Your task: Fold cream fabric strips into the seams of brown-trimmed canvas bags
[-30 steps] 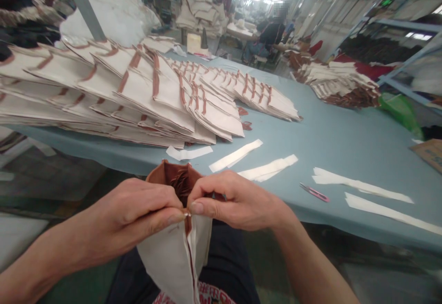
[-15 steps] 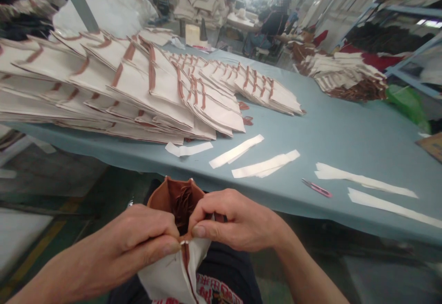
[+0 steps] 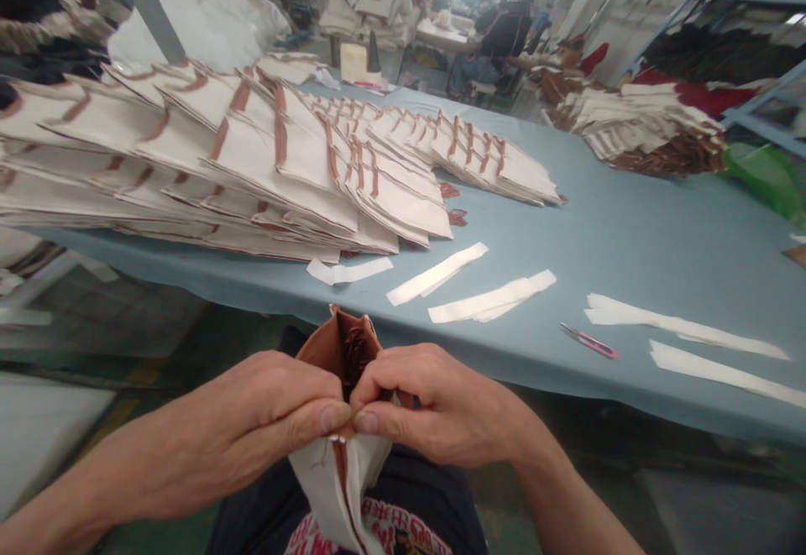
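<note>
1. Head view: left hand and right hand meet over the lap, just in front of the desk edge, both pinching one cream fabric bag with a brown lining.
2. Grip state: both closed tight. Left thumb and right thumb tip to tip on the bag's brown-trimmed seam; other fingers curled behind the cloth, mostly hidden.
3. Bag location: hangs down from the hands over the lap; brown top bunched above the thumbs. Not touching the desk.
4. Doing it well, as I judge it: keep the pinch right at the seam, thumbs close, pull evenly so the cloth doesn't skew or tear.
5. On the desk beyond the bag: fanned stack of finished bags to the left, white fabric strips ahead, pink thread snips further right.
6. Snips lie well apart from both hands.
</note>
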`<state>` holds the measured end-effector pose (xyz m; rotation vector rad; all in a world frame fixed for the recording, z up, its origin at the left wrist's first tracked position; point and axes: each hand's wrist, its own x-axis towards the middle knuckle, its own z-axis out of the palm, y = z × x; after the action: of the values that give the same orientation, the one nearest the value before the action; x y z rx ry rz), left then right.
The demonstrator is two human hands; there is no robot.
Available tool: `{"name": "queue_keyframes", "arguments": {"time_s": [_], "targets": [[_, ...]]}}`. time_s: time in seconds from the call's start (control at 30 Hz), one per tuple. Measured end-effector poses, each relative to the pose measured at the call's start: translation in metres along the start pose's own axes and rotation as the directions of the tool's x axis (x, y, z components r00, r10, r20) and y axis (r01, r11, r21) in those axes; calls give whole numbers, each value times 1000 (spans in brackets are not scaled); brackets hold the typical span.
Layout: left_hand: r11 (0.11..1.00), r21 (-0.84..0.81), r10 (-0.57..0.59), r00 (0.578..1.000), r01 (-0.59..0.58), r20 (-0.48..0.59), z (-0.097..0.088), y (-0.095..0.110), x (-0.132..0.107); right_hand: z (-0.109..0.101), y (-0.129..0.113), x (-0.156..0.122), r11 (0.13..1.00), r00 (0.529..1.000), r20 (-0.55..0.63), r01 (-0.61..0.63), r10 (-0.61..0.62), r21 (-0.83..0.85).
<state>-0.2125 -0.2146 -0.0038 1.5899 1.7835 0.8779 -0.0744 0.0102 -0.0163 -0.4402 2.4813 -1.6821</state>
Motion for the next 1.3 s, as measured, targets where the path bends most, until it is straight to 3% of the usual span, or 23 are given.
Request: {"name": "queue_keyframes", "arguments": {"time_s": [0.23, 0.43, 0.73, 1.3], "targets": [[996, -94, -5, 996, 13, 94, 9, -11, 5, -2, 2, -3, 999, 1000, 10, -23, 23, 32], [982, -189, 28, 999, -21, 34, 15, -23, 13, -6, 12, 1, 994, 998, 24, -57, 55, 93], [974, -227, -4, 997, 21, 73, 17, -36, 10, -6, 20, 7, 967, 989, 65, -147, 136, 209], [880, -439, -146, 982, 183, 116, 19, -47, 17, -1, 39, 20, 906, 977, 89, -214, 195, 364]]}}
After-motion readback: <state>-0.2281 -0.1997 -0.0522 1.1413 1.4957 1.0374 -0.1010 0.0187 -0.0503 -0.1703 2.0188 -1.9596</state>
